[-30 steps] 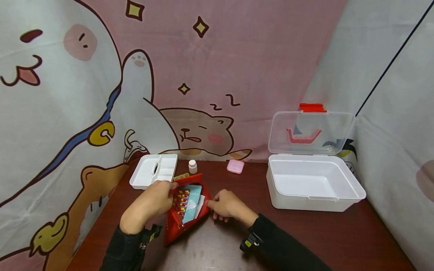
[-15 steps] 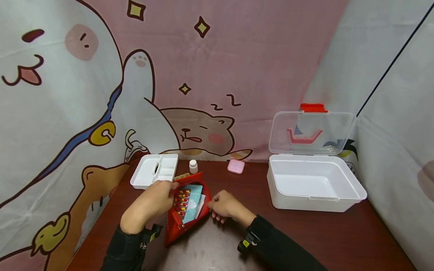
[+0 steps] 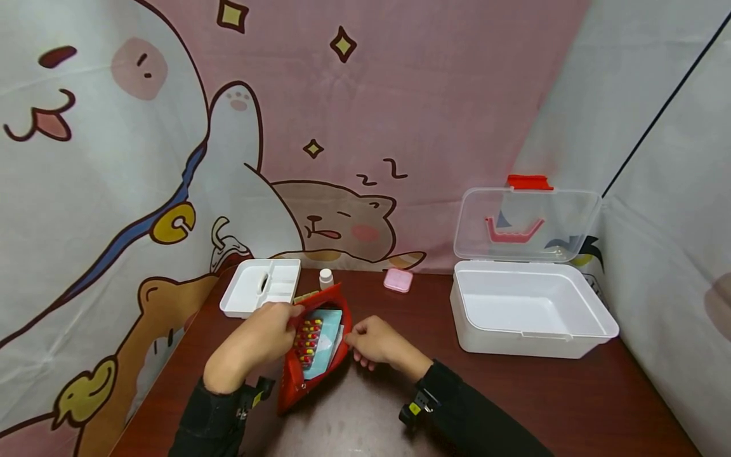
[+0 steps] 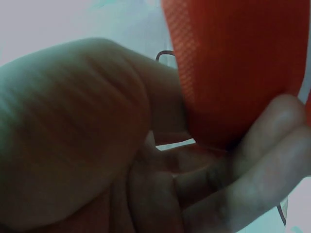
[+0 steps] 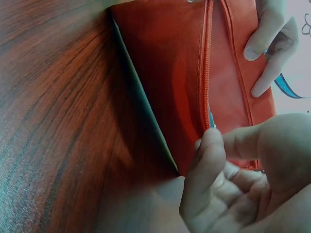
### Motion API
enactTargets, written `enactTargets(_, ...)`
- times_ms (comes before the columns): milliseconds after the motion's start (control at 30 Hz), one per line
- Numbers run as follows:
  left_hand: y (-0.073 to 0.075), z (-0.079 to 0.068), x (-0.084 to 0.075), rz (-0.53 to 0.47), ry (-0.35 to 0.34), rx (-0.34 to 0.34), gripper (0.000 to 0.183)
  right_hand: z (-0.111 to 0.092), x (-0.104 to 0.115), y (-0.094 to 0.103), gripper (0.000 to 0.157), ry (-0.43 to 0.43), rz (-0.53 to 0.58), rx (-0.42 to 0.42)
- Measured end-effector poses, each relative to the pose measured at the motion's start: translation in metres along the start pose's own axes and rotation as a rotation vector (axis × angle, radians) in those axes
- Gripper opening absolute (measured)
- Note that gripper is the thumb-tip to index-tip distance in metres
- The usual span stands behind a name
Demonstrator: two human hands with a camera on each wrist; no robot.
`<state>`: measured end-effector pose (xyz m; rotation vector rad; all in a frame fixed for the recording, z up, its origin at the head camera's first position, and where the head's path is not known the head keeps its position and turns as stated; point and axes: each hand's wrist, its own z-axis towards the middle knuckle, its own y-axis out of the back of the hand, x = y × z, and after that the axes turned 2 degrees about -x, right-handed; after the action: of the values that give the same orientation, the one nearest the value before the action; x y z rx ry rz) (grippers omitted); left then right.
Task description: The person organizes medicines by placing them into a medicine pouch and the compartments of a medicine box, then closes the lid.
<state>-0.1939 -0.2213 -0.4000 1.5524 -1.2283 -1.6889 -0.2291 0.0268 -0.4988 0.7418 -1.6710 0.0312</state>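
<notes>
At the left of the head view, beyond the table [image 3: 365, 422], we see a printed cloth [image 3: 445, 95] with cartoon animals that spans the background. On the table's far left we find a white divided tray [image 3: 245, 289], its near edge partly covered by the left hand [image 3: 263, 334]. Right of the tray, a yellowish strip [image 3: 306, 296] peeks out behind the red pouch [image 3: 293, 384], whose raised far edge also hides the lower part of a white-capped bottle [image 3: 326, 277].

The pouch itself is left of centre in the lower half, its mouth spread and facing us. Inside, left to right, we make out a blister pack [image 3: 308, 343] of red and yellow capsules, a light blue packet [image 3: 324, 346] and a sliver of something white. Farther right, near the cloth, a small pink case [image 3: 398, 280] lies well apart from the pouch. At the right is a white box [image 3: 514, 343], its clear lid [image 3: 474, 222] raised behind it, with a red latch [image 3: 530, 182] on top.

The left hand reaches in from the lower left and holds the pouch's left side; its wrist view shows red fabric between thumb and fingers. The right hand [image 3: 377, 341] comes from the lower right, and we see its thumb and forefinger pinch the zippered edge, the other fingers loosely bent.
</notes>
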Motion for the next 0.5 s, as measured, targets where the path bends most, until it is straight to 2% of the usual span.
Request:
enactTargets(233, -0.001, 0.000, -0.002, -0.019, -0.031, 0.006, 0.046, 0.000, 0.005, 0.008, 0.038, 0.085, 0.039, 0.070)
enactTargets(500, -0.002, 0.002, -0.005, -0.044, -0.038, -0.023, 0.046, 0.000, 0.005, 0.019, 0.040, 0.122, 0.046, 0.055)
